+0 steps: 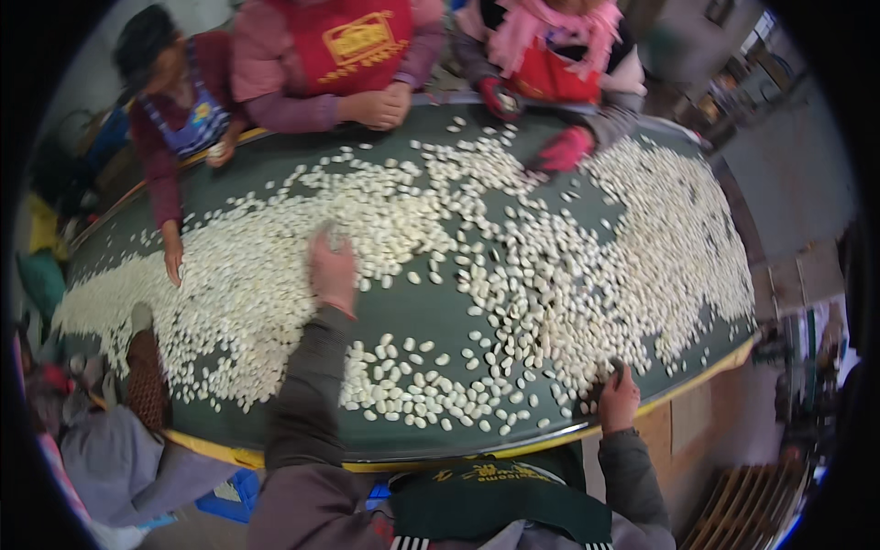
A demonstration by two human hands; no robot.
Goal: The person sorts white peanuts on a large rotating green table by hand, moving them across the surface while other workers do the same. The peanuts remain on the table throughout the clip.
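Many large white beans (268, 268) lie loose across a dark green sorting belt (402, 309). My left hand (333, 271) reaches over the thick pile at the middle left, palm down, its fingers apart and blurred by motion. No held object shows in it. Near the belt's front edge at the right, my right hand (619, 402) rests beside the nearer beans. Its fingertips look dark, and whether beans are inside the curled fingers is hidden. A looser band of beans (440, 395) lies between my two forearms, close to the front edge.
Across the belt, one person's pink-gloved hand (565, 149) touches beans; another has clasped hands (377, 108). A third person's hand (173, 258) reaches in from the far left. A neighbour's brown sleeve (146, 378) enters at my left. Below stands a blue crate (234, 496); wooden slats (746, 509) lie lower right.
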